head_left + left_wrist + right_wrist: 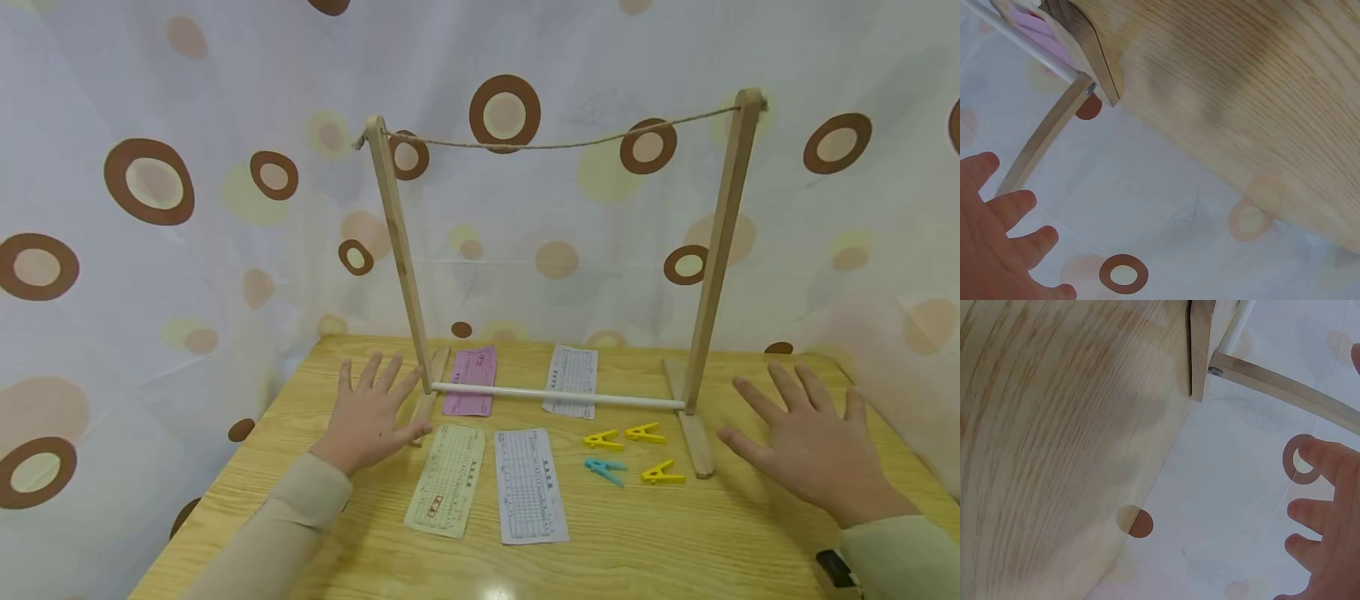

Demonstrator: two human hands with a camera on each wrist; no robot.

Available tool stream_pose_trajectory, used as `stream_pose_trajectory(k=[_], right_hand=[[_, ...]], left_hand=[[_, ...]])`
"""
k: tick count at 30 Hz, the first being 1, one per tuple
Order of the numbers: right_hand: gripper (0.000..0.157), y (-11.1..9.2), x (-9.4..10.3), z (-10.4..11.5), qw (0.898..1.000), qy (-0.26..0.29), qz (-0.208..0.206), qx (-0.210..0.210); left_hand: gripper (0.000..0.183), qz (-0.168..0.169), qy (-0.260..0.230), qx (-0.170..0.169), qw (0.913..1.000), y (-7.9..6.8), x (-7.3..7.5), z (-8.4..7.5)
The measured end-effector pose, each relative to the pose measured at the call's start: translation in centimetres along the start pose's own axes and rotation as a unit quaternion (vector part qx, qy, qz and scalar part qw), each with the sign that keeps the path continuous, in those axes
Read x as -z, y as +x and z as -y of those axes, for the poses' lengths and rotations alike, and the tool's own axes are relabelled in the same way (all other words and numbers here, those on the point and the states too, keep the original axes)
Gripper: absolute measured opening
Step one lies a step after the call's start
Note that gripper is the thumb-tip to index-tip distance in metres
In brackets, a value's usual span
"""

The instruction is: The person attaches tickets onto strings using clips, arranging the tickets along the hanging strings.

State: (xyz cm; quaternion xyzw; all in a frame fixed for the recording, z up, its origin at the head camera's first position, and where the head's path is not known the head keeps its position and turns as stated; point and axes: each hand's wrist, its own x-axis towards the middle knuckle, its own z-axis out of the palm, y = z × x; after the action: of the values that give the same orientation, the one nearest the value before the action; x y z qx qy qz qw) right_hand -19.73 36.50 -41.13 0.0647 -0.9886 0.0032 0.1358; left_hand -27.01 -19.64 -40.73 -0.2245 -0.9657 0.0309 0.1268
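Observation:
My left hand [369, 421], fingers spread, is beside the left foot of a wooden frame and holds nothing. On the other side my right hand [813, 446] is spread too, right of the frame's right foot, with nothing in it. Between them a green printed slip [446, 482] and a white printed slip [531, 487] lie in front of the frame. A pink slip [470, 381] and another white slip [572, 375] lie farther back, partly behind the white rod [558, 395]. Several yellow clothespins [663, 473] and one blue clothespin [604, 470] lie at front right.
Two wooden posts [401, 250] rise from feet on the table [637, 550]. A sagging string [547, 147] joins their tops. A patterned curtain [225, 100] hangs behind and to the left. A dark band [834, 568] shows at the right cuff.

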Motion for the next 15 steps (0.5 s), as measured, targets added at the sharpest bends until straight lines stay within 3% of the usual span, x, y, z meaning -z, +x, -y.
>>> stream_pose_trajectory(k=[7, 15], right_hand=[[0.081, -0.1, -0.3, 0.2, 1.000, 0.006, 0.006, 0.017], [0.075, 0.0, -0.3, 1.2, 0.998, 0.035, 0.026, 0.042]], left_hand=[[0.083, -0.003, 0.005, -0.034, 0.9994, -0.1, -0.1, -0.1], [0.078, 0.000, -0.020, -0.057, 0.9982, 0.1, -1.0, -0.4]])
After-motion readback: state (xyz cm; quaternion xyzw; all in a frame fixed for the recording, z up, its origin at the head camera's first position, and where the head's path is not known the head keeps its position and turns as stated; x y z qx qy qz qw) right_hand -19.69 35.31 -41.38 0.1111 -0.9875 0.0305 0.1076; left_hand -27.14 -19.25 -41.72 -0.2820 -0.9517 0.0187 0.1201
